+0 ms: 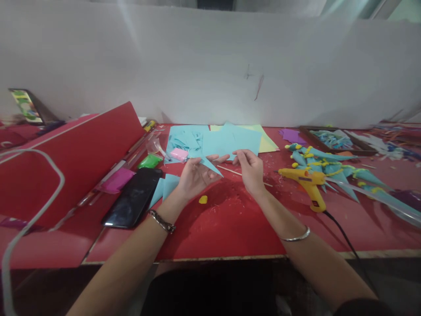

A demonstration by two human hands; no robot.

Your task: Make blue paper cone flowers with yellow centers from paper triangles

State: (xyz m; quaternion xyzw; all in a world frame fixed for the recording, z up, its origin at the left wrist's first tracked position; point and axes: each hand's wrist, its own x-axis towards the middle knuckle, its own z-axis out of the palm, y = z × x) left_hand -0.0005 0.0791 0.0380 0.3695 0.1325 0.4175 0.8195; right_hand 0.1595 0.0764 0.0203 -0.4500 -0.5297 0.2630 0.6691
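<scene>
My left hand (194, 179) is turned palm up and holds a small pointed blue paper cone (211, 166), its tip toward the right. Close by on the right, my right hand (251, 169) has its fingers curled together near the thumb; whatever they may pinch is too small to make out. Below the hands a lump of yellow clay (203, 199) lies on the red table (217, 237). A thin wooden stick (230, 170) lies on the table behind and between the hands. Blue paper sheets (230, 142) lie beyond them.
A yellow glue gun (307, 180) lies at the right beside blue cones with yellow trim (315, 163). Farther back is a tray of scraps (335, 139). A black phone (133, 199), blue paper pieces (167, 186), clay packets (149, 161) and a red board (72, 162) are at the left.
</scene>
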